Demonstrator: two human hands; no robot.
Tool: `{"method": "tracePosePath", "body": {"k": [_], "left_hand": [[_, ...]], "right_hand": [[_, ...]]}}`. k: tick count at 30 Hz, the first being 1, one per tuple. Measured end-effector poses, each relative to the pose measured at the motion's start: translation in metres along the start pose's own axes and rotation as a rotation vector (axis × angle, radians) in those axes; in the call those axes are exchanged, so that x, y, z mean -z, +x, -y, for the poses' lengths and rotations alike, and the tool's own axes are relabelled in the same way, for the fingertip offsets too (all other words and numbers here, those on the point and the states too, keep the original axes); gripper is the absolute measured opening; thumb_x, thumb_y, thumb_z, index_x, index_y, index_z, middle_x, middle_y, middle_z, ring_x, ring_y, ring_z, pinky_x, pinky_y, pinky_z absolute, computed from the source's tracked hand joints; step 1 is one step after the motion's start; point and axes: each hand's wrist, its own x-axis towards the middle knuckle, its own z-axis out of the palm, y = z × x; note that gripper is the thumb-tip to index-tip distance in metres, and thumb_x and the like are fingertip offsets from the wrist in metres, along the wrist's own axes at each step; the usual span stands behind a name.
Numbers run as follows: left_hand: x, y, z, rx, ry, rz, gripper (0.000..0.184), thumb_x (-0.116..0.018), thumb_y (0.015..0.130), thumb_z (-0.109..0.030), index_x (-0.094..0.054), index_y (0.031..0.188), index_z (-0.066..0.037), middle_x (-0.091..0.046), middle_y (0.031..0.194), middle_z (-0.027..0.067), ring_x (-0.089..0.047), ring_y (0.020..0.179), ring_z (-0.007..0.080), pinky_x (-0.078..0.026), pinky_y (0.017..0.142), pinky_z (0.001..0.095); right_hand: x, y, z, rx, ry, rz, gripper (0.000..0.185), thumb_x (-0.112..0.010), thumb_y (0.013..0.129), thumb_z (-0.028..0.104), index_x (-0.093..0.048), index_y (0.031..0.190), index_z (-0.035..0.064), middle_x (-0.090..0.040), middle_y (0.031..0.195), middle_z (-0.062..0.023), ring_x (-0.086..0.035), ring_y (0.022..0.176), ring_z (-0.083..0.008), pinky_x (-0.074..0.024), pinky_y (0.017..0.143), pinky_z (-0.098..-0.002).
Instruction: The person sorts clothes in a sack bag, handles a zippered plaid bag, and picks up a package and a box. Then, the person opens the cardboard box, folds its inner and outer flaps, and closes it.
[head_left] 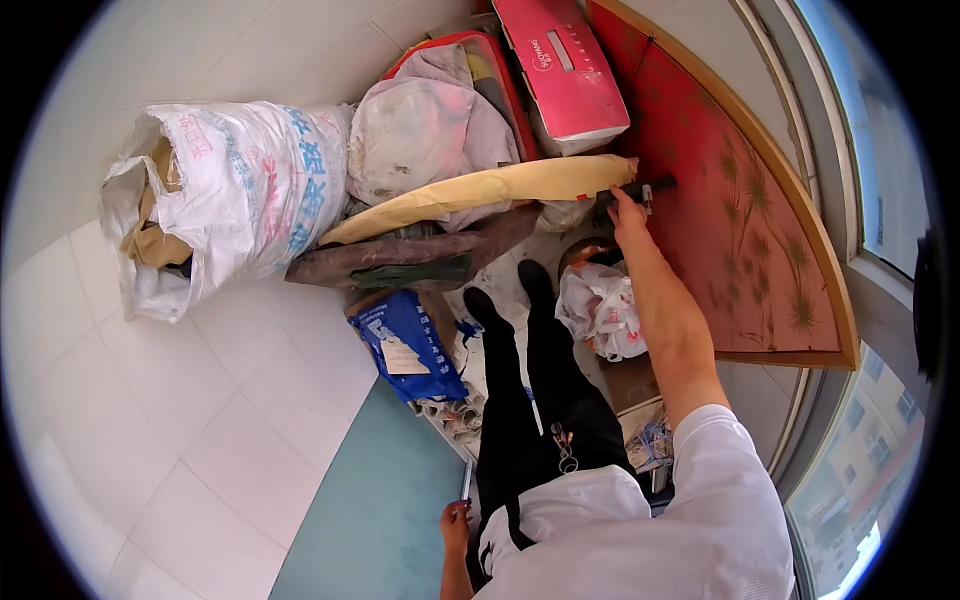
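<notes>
Reaching out to the upper right, my right hand [627,212] is closed on a black object [655,188], which lies across the end of a long yellowish board [480,190] and in front of a red panel [720,200] with a wooden edge. Low in the view, my left hand [456,522] hangs beside my left leg, near the edge of a teal surface [365,500]. Its fingers are curled, and what they hold, if anything, is too small to name.
A white woven sack [250,190] stands at upper left, beside a cloth-covered red tub [515,90] and a red box [565,65]. A blue bag [408,345] and white plastic bags [603,310] flank my legs. A window [880,150] is on the right.
</notes>
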Motion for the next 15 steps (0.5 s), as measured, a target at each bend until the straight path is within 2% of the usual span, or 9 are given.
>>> {"method": "tracePosePath", "body": {"k": [1, 4, 6, 7, 10, 11, 13, 15], "left_hand": [[-0.003, 0.0, 0.001, 0.0, -0.017, 0.01, 0.021, -0.058, 0.104, -0.016, -0.067, 0.117, -0.002, -0.071, 0.114, 0.0101, -0.07, 0.105, 0.0213, -0.058, 0.08, 0.0332], [-0.016, -0.003, -0.004, 0.023, -0.05, 0.015, 0.022, -0.057, 0.105, -0.017, -0.066, 0.119, -0.002, -0.07, 0.117, 0.0107, -0.07, 0.106, 0.022, -0.058, 0.082, 0.0345], [-0.025, -0.005, -0.007, 0.016, -0.087, 0.011, 0.022, -0.056, 0.104, -0.015, -0.066, 0.118, -0.001, -0.071, 0.116, 0.0108, -0.071, 0.106, 0.0224, -0.059, 0.083, 0.0352], [-0.027, -0.006, -0.006, 0.015, -0.073, 0.038, 0.024, -0.057, 0.105, -0.019, -0.066, 0.12, -0.002, -0.071, 0.119, 0.0105, -0.07, 0.108, 0.023, -0.059, 0.084, 0.0355], [-0.039, -0.001, 0.01, 0.048, -0.118, 0.045, 0.025, -0.057, 0.106, -0.02, -0.066, 0.12, -0.002, -0.071, 0.119, 0.011, -0.07, 0.109, 0.0228, -0.059, 0.083, 0.0349], [-0.045, -0.006, 0.004, 0.064, -0.134, 0.033, 0.021, -0.054, 0.105, -0.013, -0.067, 0.118, -0.001, -0.071, 0.11, 0.0095, -0.07, 0.101, 0.0199, -0.058, 0.077, 0.0306], [-0.053, -0.011, 0.006, 0.063, -0.133, 0.035, 0.021, -0.054, 0.105, -0.013, -0.067, 0.118, -0.001, -0.071, 0.11, 0.0094, -0.071, 0.1, 0.0196, -0.058, 0.077, 0.0305], [-0.06, -0.015, 0.004, 0.089, -0.145, 0.011, 0.022, -0.054, 0.105, -0.013, -0.067, 0.117, -0.001, -0.072, 0.11, 0.0095, -0.071, 0.1, 0.0193, -0.058, 0.078, 0.0305]], "right_hand": [[-0.008, 0.0, -0.001, 0.002, -0.013, -0.004, 0.038, -0.085, 0.084, 0.022, -0.063, 0.108, 0.0012, -0.064, 0.101, -0.007, -0.061, 0.084, -0.0185, -0.0559, 0.088, -0.0344], [-0.027, -0.003, 0.008, -0.069, -0.03, 0.014, 0.043, -0.081, 0.089, 0.022, -0.058, 0.121, 0.0044, -0.063, 0.114, -0.0085, -0.064, 0.103, -0.0187, -0.0564, 0.091, -0.0342], [-0.039, -0.015, 0.012, -0.167, -0.072, -0.001, 0.041, -0.077, 0.093, 0.026, -0.058, 0.122, 0.0048, -0.064, 0.113, -0.0093, -0.065, 0.105, -0.0203, -0.0566, 0.085, -0.0353], [-0.044, -0.022, 0.014, -0.214, -0.092, -0.011, 0.04, -0.075, 0.095, 0.028, -0.058, 0.123, 0.005, -0.065, 0.113, -0.0097, -0.065, 0.107, -0.0211, -0.0567, 0.083, -0.0358], [-0.072, -0.081, 0.006, -0.32, -0.2, 0.137, 0.036, -0.073, 0.094, 0.035, -0.065, 0.108, 0.0029, -0.067, 0.104, -0.0117, -0.069, 0.099, -0.0208, -0.0571, 0.08, -0.038], [-0.085, -0.094, 0.0, -0.193, -0.406, 0.28, 0.039, -0.072, 0.094, 0.034, -0.062, 0.115, 0.0031, -0.068, 0.107, -0.0126, -0.069, 0.103, -0.0239, -0.0562, 0.083, -0.0394], [-0.103, -0.11, -0.016, 0.064, -0.807, 0.566, 0.048, -0.072, 0.095, 0.032, -0.055, 0.13, 0.0036, -0.07, 0.112, -0.0144, -0.067, 0.111, -0.0302, -0.0543, 0.089, -0.0422], [-0.129, -0.105, -0.031, 0.712, -1.131, 0.599, 0.052, -0.073, 0.091, 0.028, -0.055, 0.131, 0.0004, -0.068, 0.121, -0.0188, -0.066, 0.117, -0.035, -0.0525, 0.096, -0.0442]]}}
